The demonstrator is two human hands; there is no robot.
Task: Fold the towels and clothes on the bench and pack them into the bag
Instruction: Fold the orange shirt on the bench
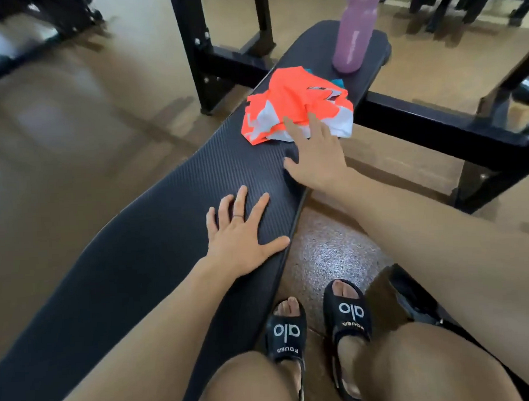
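— Fingers (296, 124) of right hand (317, 158) spread straight, tips touching crumpled orange garment (295, 105) near table's (155, 235) far end, nothing gripped.
— And left hand (243, 234)?
— Flat, splayed on bare padding, near edge.
— Step?
— Probably fetching first piece; folding not begun. Next: pinch cloth, drag nearer, spread flat. Purple bottle (354, 29) just beyond; bag unseen.

clothes (295, 105) on bench (172, 210), bottle (356, 29) behind
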